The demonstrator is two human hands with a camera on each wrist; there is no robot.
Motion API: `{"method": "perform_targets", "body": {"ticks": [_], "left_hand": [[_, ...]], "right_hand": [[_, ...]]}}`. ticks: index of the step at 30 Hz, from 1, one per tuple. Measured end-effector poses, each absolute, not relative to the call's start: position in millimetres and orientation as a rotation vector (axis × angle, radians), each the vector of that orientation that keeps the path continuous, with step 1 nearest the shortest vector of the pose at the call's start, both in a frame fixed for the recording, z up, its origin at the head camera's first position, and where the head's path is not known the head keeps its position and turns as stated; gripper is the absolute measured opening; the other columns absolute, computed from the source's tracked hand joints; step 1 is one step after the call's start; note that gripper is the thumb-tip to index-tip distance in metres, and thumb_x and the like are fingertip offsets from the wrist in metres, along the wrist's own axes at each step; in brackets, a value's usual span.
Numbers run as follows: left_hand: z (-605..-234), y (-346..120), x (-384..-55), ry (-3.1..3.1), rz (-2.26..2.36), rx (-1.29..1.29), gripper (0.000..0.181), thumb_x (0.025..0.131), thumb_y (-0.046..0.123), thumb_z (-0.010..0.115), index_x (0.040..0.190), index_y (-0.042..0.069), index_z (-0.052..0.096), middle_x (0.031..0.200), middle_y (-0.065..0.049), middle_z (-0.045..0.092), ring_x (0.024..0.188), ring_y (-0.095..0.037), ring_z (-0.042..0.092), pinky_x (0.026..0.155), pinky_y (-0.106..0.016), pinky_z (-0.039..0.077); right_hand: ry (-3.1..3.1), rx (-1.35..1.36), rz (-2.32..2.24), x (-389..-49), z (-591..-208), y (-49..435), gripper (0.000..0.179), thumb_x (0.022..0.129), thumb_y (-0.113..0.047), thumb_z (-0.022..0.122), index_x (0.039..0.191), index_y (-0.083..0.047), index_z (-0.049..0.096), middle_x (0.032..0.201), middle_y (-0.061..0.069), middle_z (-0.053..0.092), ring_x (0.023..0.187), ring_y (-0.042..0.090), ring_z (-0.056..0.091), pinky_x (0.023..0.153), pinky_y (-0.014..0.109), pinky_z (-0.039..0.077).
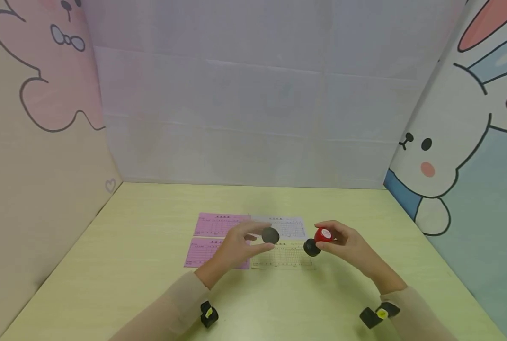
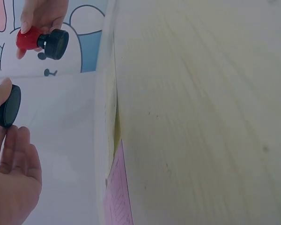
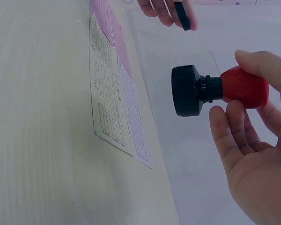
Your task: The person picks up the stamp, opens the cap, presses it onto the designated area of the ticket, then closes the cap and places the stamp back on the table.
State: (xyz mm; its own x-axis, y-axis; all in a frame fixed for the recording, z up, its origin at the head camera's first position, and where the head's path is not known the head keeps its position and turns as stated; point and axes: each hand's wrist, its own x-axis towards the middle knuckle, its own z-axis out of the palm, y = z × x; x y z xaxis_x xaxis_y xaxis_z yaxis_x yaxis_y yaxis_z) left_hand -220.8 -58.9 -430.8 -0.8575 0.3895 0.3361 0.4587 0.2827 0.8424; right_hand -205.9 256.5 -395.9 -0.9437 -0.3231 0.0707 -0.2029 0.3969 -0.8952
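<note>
A stamp with a red knob handle (image 3: 246, 87) and a round black base (image 3: 186, 91) is pinched between the thumb and fingers of my right hand (image 1: 350, 244). It is held above the table, its black end turned toward the left hand. My left hand (image 1: 237, 241) grips a round black cap (image 2: 9, 107) by its edge between thumb and fingers. In the head view the cap (image 1: 271, 236) and the stamp (image 1: 323, 235) are apart, with the form sheets behind and below them. A white label shows on top of the red handle.
Printed forms lie together on the pale wooden table (image 1: 151, 222): two pink sheets (image 1: 200, 251), a white one (image 1: 291, 228) and a yellow one (image 1: 283, 256). A whitish sheet backdrop (image 1: 253, 94) rises behind the table. Panels with cartoon animals stand at both sides.
</note>
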Motion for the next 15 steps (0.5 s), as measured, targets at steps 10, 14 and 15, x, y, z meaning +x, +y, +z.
{"method": "perform_targets", "body": {"ticks": [10,14,15], "left_hand": [[-430.9,-36.7,-226.6,-2.576,-1.58,-0.837,0.052,0.086,0.036,0.08,0.133,0.018,0.066,0.125,0.004,0.065,0.106,-0.012,0.064,0.091,-0.041,0.053],[-433.3,-26.1,-229.1,-2.63,-1.547,-0.823,0.052,0.086,0.038,0.08,0.133,0.02,0.066,0.127,0.004,0.064,0.106,-0.012,0.063,0.09,-0.04,0.053],[-434.0,-23.4,-229.6,-2.643,-1.534,-0.817,0.052,0.086,0.038,0.08,0.133,0.02,0.067,0.127,0.004,0.064,0.105,-0.011,0.063,0.089,-0.038,0.053]], "right_hand": [[2.597,-0.455,-1.562,-202.3,-390.3,268.7,0.05,0.093,-0.022,0.074,0.137,-0.008,0.055,0.127,0.017,0.057,0.11,0.032,0.061,0.085,0.024,0.055],[2.633,-0.442,-1.546,-201.0,-389.4,276.4,0.05,0.094,-0.023,0.073,0.137,-0.008,0.055,0.126,0.017,0.057,0.108,0.028,0.062,0.085,0.024,0.055],[2.641,-0.438,-1.544,-200.7,-389.4,278.0,0.05,0.094,-0.024,0.073,0.137,-0.008,0.055,0.126,0.017,0.057,0.107,0.026,0.063,0.084,0.024,0.055]]}}
